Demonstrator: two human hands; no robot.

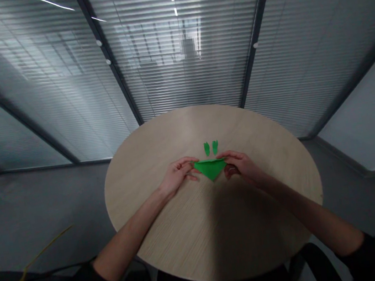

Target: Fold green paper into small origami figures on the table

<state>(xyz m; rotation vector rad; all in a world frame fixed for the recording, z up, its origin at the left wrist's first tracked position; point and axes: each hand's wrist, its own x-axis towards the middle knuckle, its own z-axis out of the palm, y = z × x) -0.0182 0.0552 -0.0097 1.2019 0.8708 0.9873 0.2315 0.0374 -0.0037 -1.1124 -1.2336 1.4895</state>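
A green sheet of paper [211, 168], folded into a triangle with its point toward me, is between my hands over the middle of the table. My left hand [178, 175] grips its left corner between thumb and fingers. At the opposite corner, my right hand [241, 165] pinches the paper in the same way. Just beyond the folded edge lie two small green paper pieces, a left one [207, 149] and a right one [215, 147], side by side and touched by neither hand.
The round wooden table [174, 248] has a glass partition with blinds [187, 85] behind its far edge. A yellow cord [43, 249] hangs at the lower left. Dark chair parts show under the near edge, and a white wall [364, 121] stands at the right.
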